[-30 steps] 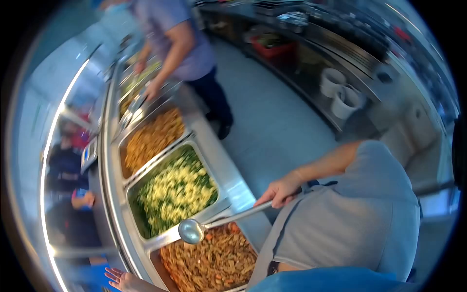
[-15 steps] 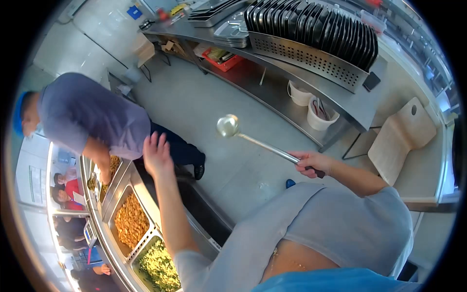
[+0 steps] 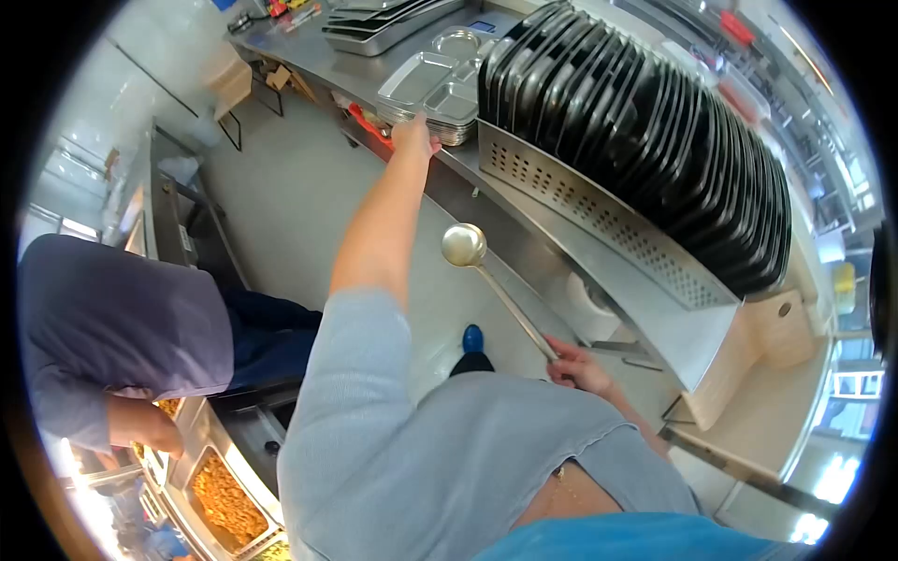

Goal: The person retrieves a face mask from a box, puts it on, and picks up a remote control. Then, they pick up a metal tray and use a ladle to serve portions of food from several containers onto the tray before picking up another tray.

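My right hand (image 3: 582, 368) is closed around the handle of a long metal ladle (image 3: 464, 245), whose round bowl hangs over the floor gap. My left arm stretches forward to the steel counter, and my left hand (image 3: 414, 138) is at the near edge of a stack of metal compartment trays (image 3: 416, 79). Its fingers curl at the tray edge and partly hide one another. Right of that stack, many black trays (image 3: 645, 140) stand on edge in a perforated steel holder (image 3: 599, 215).
A co-worker (image 3: 131, 318) in a grey shirt leans over the serving line at left. A steel pan of browned food (image 3: 224, 500) sits there. More steel pans (image 3: 393, 28) rest on the counter. A wooden chair (image 3: 748, 360) stands at right, and a white bucket (image 3: 589, 313) is under the counter.
My view has turned toward the counter. My left hand has gone from above the serving line to the compartment tray stack. The ladle has stayed in my right hand.
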Available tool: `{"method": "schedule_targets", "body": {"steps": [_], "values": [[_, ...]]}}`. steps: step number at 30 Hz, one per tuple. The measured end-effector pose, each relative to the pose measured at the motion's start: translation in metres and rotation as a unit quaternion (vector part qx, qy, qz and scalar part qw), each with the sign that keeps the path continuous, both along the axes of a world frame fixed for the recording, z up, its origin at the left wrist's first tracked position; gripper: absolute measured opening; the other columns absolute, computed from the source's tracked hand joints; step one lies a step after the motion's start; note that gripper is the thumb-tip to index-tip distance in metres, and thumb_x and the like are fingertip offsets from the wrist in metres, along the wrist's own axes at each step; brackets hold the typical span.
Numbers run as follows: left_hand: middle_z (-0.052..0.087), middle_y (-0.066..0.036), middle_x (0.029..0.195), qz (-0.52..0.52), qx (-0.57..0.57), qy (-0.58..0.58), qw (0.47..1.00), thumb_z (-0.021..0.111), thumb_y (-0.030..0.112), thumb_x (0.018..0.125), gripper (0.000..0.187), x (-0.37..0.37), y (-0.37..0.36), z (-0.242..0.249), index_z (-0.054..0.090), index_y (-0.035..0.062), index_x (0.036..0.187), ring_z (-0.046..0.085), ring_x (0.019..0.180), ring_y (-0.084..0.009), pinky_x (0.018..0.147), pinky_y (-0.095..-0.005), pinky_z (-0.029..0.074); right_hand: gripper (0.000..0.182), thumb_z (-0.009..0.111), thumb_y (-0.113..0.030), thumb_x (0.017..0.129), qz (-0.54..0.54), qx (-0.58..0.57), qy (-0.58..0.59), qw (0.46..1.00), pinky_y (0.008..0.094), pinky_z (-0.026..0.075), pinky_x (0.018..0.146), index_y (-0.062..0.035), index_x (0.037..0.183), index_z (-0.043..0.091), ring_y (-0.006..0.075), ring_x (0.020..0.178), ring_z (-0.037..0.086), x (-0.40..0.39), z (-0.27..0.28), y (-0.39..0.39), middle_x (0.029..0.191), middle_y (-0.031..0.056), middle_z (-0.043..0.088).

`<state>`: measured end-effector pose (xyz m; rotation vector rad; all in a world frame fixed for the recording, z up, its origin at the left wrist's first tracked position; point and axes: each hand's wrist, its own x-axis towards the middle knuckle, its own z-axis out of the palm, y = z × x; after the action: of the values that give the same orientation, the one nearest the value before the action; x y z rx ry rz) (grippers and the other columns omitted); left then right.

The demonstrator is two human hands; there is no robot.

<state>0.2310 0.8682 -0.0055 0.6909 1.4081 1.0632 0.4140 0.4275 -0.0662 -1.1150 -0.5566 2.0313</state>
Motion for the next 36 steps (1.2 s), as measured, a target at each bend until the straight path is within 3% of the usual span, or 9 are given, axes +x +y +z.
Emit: {"method": "schedule_targets", "body": {"steps": [3, 7, 12, 20, 25, 28, 30, 32, 36], "values": [[0.055, -0.021, 0.098, -0.009, -0.034, 0.020, 0.999, 0.061, 0.012, 0.078, 0.037, 0.014, 0.064, -0.041, 0.046, -0.0045, 0.108, 0.061, 0.066, -0.0311, 0.052, -0.0375, 0.053, 0.062, 0.048, 0.002, 0.076, -0.054, -0.038, 0.015, 0.998, 0.0190, 0.034, 0.049, -0.0068, 0.135, 0.035, 0.0053, 0.054, 0.041, -0.009, -0.001, 0.050, 0.064, -0.0028, 0.047], [0.063, -0.019, 0.082, 0.075, -0.059, 0.071, 0.993, 0.058, 0.006, 0.075, 0.017, 0.029, 0.082, -0.055, 0.059, -0.0080, 0.085, 0.064, 0.060, -0.0282, 0.051, -0.0366, 0.053, 0.062, 0.050, 0.002, 0.077, -0.052, -0.064, 0.018, 0.996, 0.0199, 0.041, 0.064, -0.0050, 0.136, 0.034, 0.0048, 0.072, 0.050, -0.007, 0.019, 0.092, 0.089, 0.0018, 0.057], [0.063, -0.016, 0.071, 0.103, -0.081, 0.157, 0.979, 0.056, 0.006, 0.074, 0.015, 0.033, 0.082, -0.054, 0.059, -0.0076, 0.081, 0.063, 0.055, -0.0219, 0.049, -0.0286, 0.050, 0.058, 0.048, 0.001, 0.083, 0.051, -0.008, -0.037, 0.998, 0.0214, 0.043, 0.072, -0.0059, 0.138, 0.030, 0.0077, 0.080, 0.053, 0.019, -0.002, 0.130, 0.094, 0.0039, 0.057], [0.063, -0.021, 0.094, -0.106, 0.081, 0.325, 0.936, 0.062, 0.022, 0.073, 0.028, 0.021, 0.098, -0.073, 0.064, -0.0016, 0.088, 0.064, 0.082, -0.0308, 0.071, -0.0390, 0.050, 0.055, 0.046, -0.001, 0.086, 0.159, 0.104, -0.076, 0.979, 0.0242, 0.040, 0.088, -0.0044, 0.138, 0.027, 0.0123, 0.104, 0.051, 0.053, -0.030, 0.182, 0.118, 0.0078, 0.051], [0.062, -0.024, 0.086, 0.129, 0.028, 0.082, 0.988, 0.061, 0.024, 0.077, 0.031, 0.037, 0.058, 0.022, 0.059, -0.0066, 0.083, 0.063, 0.078, -0.0345, 0.059, -0.0448, 0.051, 0.057, 0.052, -0.007, 0.086, 0.211, 0.111, -0.086, 0.967, 0.0278, 0.032, 0.100, -0.0010, 0.137, 0.027, 0.0168, 0.123, 0.038, 0.037, -0.021, 0.213, 0.135, 0.0093, 0.039], [0.061, -0.024, 0.093, 0.114, 0.012, 0.327, 0.938, 0.060, 0.016, 0.077, 0.024, 0.013, 0.129, -0.063, 0.059, -0.0044, 0.088, 0.062, 0.085, -0.0342, 0.071, -0.0394, 0.051, 0.058, 0.054, -0.009, 0.086, 0.309, 0.252, -0.249, 0.883, 0.0270, 0.031, 0.100, 0.0000, 0.137, 0.028, 0.0160, 0.123, 0.037, 0.040, -0.099, 0.247, 0.136, 0.0089, 0.038], [0.060, -0.023, 0.093, 0.103, 0.072, 0.392, 0.911, 0.056, 0.011, 0.078, 0.022, -0.003, 0.131, -0.105, 0.054, -0.0041, 0.094, 0.060, 0.089, -0.0344, 0.075, -0.0375, 0.050, 0.058, 0.055, -0.008, 0.085, 0.223, 0.147, -0.037, 0.963, 0.0274, 0.031, 0.099, -0.0004, 0.136, 0.029, 0.0165, 0.122, 0.038, 0.025, -0.068, 0.262, 0.136, 0.0086, 0.037], [0.057, -0.021, 0.095, 0.135, 0.056, 0.446, 0.883, 0.052, 0.010, 0.081, 0.024, 0.001, 0.123, -0.088, 0.045, -0.0024, 0.100, 0.060, 0.087, -0.0328, 0.075, -0.0392, 0.050, 0.057, 0.053, -0.004, 0.084, 0.178, 0.002, -0.036, 0.983, 0.0245, 0.040, 0.086, -0.0043, 0.137, 0.031, 0.0124, 0.102, 0.050, -0.005, 0.033, 0.282, 0.117, 0.0049, 0.051], [0.053, -0.018, 0.100, 0.179, -0.034, 0.446, 0.876, 0.053, 0.008, 0.082, 0.020, 0.011, 0.112, -0.030, 0.042, 0.0033, 0.097, 0.059, 0.087, -0.0349, 0.075, -0.0402, 0.050, 0.056, 0.048, -0.002, 0.083, 0.198, 0.095, -0.058, 0.974, 0.0179, 0.038, 0.065, -0.0099, 0.137, 0.033, 0.0043, 0.072, 0.047, -0.003, -0.041, 0.297, 0.084, -0.0017, 0.052]]}}
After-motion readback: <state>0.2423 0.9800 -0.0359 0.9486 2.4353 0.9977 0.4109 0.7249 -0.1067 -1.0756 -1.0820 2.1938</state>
